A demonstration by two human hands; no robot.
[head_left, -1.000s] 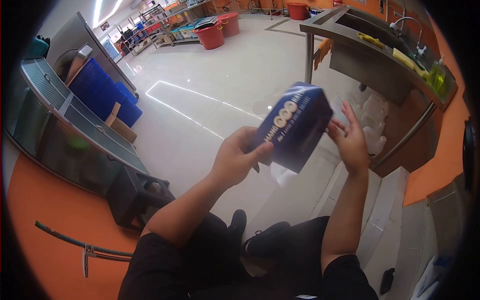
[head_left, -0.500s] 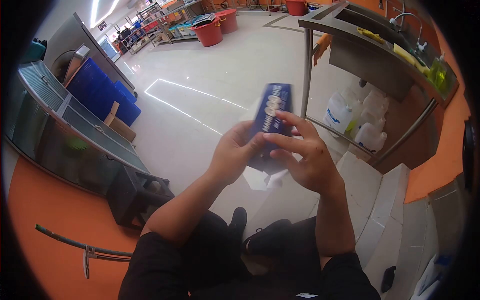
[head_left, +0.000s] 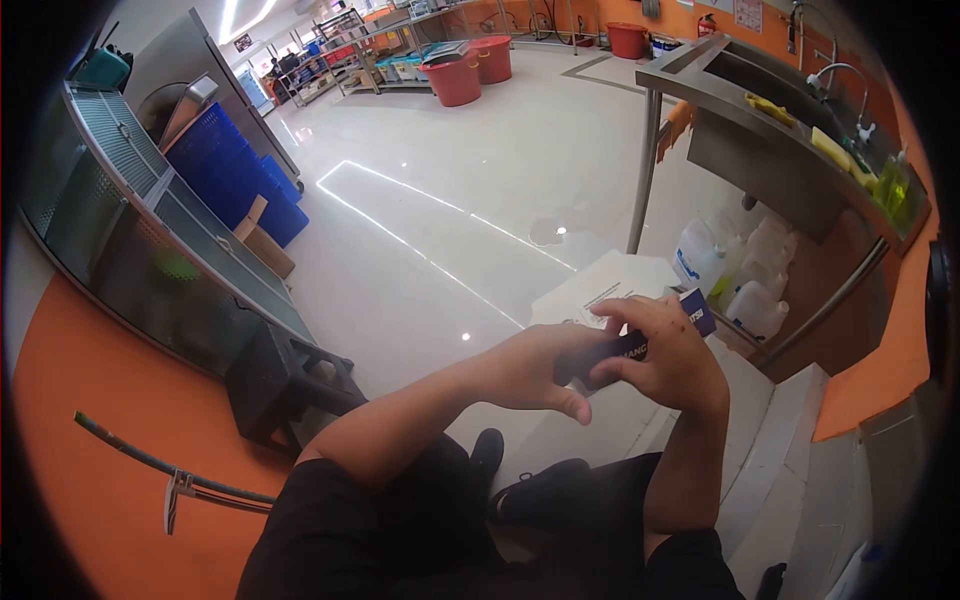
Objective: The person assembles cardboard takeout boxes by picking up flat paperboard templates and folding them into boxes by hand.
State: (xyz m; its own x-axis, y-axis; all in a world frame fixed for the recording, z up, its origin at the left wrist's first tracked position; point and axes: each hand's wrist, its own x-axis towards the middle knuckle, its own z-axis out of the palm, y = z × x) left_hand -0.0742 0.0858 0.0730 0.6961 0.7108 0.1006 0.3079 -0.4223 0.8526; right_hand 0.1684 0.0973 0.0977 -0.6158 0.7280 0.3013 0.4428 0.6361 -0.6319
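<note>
A blue and white cardboard box (head_left: pixel 620 280) is held in front of me above the floor. Its pale panel with small print faces up and away, and white lettering shows on its dark blue side between my hands. My left hand (head_left: pixel 525 370) supports its near left end; the thumb sticks out below and the fingertips are hidden by the box. My right hand (head_left: pixel 675 350) curls over the blue side from the right, thumb and fingers gripping it. A blue end of the box shows beyond the right knuckles.
To the right stands a steel sink (head_left: pixel 680 65) with plastic jugs (head_left: pixel 760 260) beneath. Tiled steps (head_left: pixel 780 420) rise at lower right. On the left are a glass-fronted case (head_left: pixel 120 190), a black stool (head_left: pixel 290 385) and blue crates (head_left: pixel 225 165). Red tubs (head_left: pixel 455 80) stand farther back.
Both hands have moved right and slightly down with the box. The box has turned from its blue lettered face to show the pale panel, and my view has shifted left.
</note>
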